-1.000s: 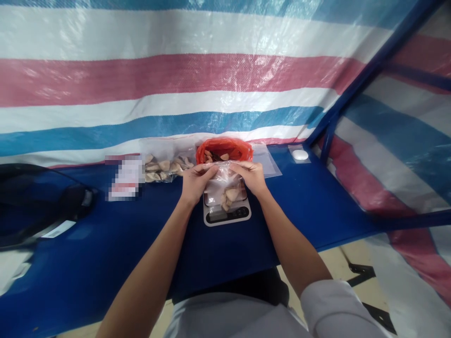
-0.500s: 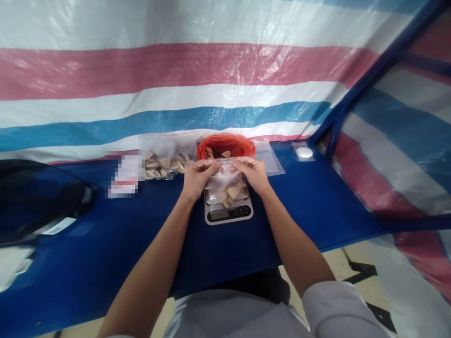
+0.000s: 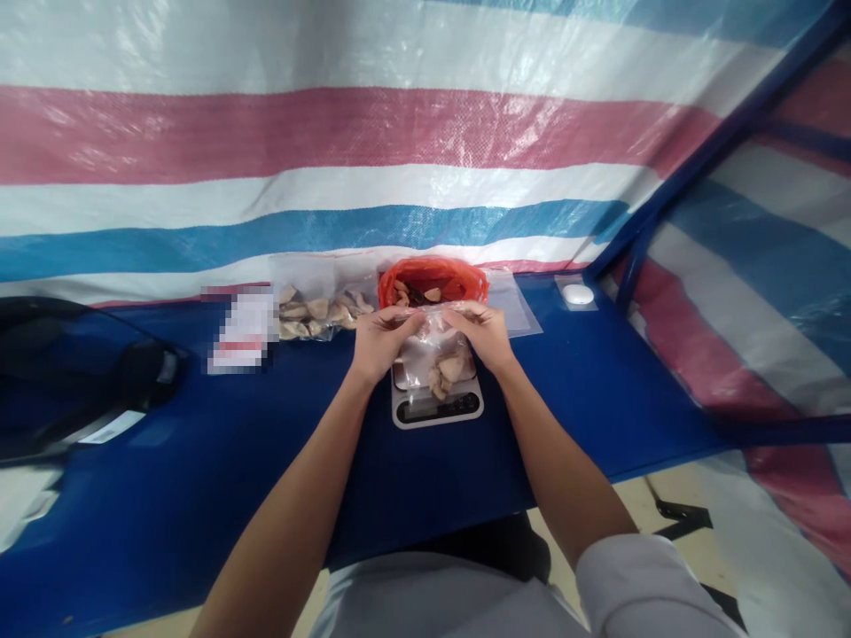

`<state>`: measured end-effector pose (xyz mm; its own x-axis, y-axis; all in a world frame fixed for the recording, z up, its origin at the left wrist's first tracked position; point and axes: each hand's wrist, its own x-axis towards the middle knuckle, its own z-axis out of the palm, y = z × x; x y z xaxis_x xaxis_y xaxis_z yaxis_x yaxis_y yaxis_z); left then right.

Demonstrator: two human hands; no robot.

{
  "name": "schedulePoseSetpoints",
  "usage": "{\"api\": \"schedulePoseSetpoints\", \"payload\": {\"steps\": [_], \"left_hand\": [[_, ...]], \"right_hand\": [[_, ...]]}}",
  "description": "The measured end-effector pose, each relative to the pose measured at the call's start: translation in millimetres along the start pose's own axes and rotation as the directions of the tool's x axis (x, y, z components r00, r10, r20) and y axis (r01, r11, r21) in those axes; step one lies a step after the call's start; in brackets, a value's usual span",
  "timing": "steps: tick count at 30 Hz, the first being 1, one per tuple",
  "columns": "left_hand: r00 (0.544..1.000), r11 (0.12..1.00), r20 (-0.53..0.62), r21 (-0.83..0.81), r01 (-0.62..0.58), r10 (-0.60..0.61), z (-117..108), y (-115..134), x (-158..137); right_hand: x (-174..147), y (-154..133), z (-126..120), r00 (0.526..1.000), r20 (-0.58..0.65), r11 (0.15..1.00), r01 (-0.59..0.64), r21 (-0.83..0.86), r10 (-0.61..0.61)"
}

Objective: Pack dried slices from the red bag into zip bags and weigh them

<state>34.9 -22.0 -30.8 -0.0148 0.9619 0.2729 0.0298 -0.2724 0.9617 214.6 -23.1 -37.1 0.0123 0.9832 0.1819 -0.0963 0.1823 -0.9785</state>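
Observation:
Between both hands is a clear plastic bag [image 3: 418, 359] with a few tan, dried-looking slices [image 3: 448, 372] at its bottom. My left hand [image 3: 384, 341] pinches the bag's top edge on the left. At the same edge, my right hand [image 3: 484, 332] is closed on the right side, thumb and fingers pressed together. The bag hangs over a white kitchen scale [image 3: 439, 415] with a dark display strip; I cannot tell whether it rests on the scale. Just behind the hands sits a red plastic bag [image 3: 469, 282], its mouth wide, holding more slices.
Filled clear bags of slices [image 3: 319, 315] lie left of the red bag. A flat clear bag [image 3: 525, 310] is to its right, near a white rounded object [image 3: 577, 294]. A black item [image 3: 86, 381] occupies the left of the blue table [image 3: 266, 478]. Striped sheeting hangs behind.
The whole view has shifted slightly, so the table things appear a little further right. Both hands keep their pinch on the clear bag's top edge, with little other movement.

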Motion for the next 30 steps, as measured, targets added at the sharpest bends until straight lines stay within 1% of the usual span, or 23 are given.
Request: {"api": "schedulePoseSetpoints", "payload": {"steps": [3,6,8,13,17,21,24,28,30], "left_hand": [[1.000,1.000,-0.005,0.003,0.013,-0.012,0.7,0.6,0.3],[0.999,0.999,0.018,-0.006,0.039,-0.039,0.9,2.0,0.5],[0.998,0.999,0.036,-0.004,0.051,-0.051,0.8,3.6,0.4],[0.998,0.999,0.028,0.018,0.048,-0.049,0.7,7.9,-0.1],[0.998,0.998,0.042,-0.014,0.053,-0.053,0.6,9.3,-0.3],[0.997,0.997,0.054,-0.034,0.066,-0.064,0.1,8.7,-0.1],[0.997,0.998,0.050,-0.020,0.062,-0.061,0.1,7.9,-0.1],[0.993,0.998,0.096,-0.010,0.062,-0.061,1.5,9.0,-1.7],[0.994,0.998,0.096,-0.009,0.061,-0.060,2.6,10.0,-2.7]], "right_hand": [[-0.2,-1.6,0.9,1.000,-0.009,1.000,-0.001,-0.015,0.000],[-0.5,-2.5,2.0,0.998,-0.047,0.999,0.032,-0.015,-0.033],[-1.0,-2.1,2.6,0.998,-0.057,0.999,0.031,-0.025,-0.033],[-1.8,-0.5,1.3,1.000,-0.021,0.997,0.010,-0.071,-0.012],[-1.1,-2.8,-2.3,1.000,0.027,0.997,0.007,-0.078,-0.005],[-0.8,-6.9,-3.3,1.000,0.001,0.998,0.031,-0.046,-0.031],[-1.5,-8.2,-1.7,0.999,-0.004,0.997,0.048,-0.061,-0.048],[-2.3,-6.9,1.4,0.999,-0.045,0.997,0.023,-0.072,-0.027],[-2.5,-6.3,2.5,0.998,-0.053,0.997,0.015,-0.072,-0.018]]}}
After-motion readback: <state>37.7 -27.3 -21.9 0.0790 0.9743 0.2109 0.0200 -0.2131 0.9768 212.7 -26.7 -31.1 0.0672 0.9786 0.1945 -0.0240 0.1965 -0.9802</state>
